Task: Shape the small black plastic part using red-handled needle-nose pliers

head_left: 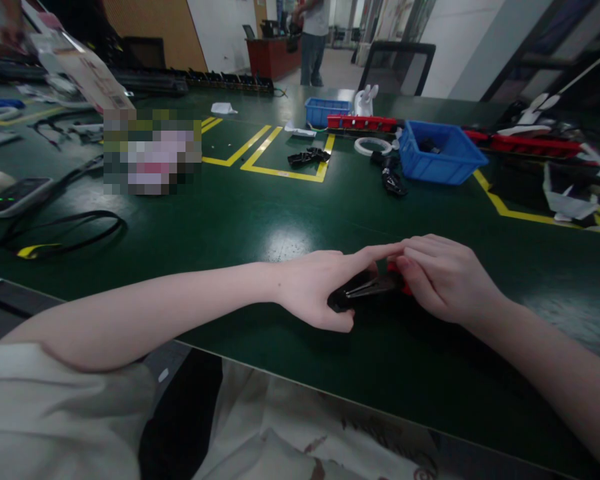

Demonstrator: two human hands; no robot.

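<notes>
Above the near part of the green table point(220, 233), my right hand point(447, 277) is closed round the red handles of a pair of pliers point(377, 287). The narrow metal jaws point left and meet a small black part point(339, 300). That part sits in my left hand point(315, 290), between the thumb and the curled fingers, most of it hidden. The index finger of my left hand stretches out to touch the fingers of my right hand. Whether the jaws grip the black part or only touch it, I cannot tell.
Farther back are a blue bin point(443, 160) with dark pieces inside, black parts point(309, 157), a black bundle point(391, 177), a tape roll point(373, 146) and a smaller blue bin point(327, 112). A black cable point(93, 217) loops at the left. A person point(314, 40) stands beyond the table.
</notes>
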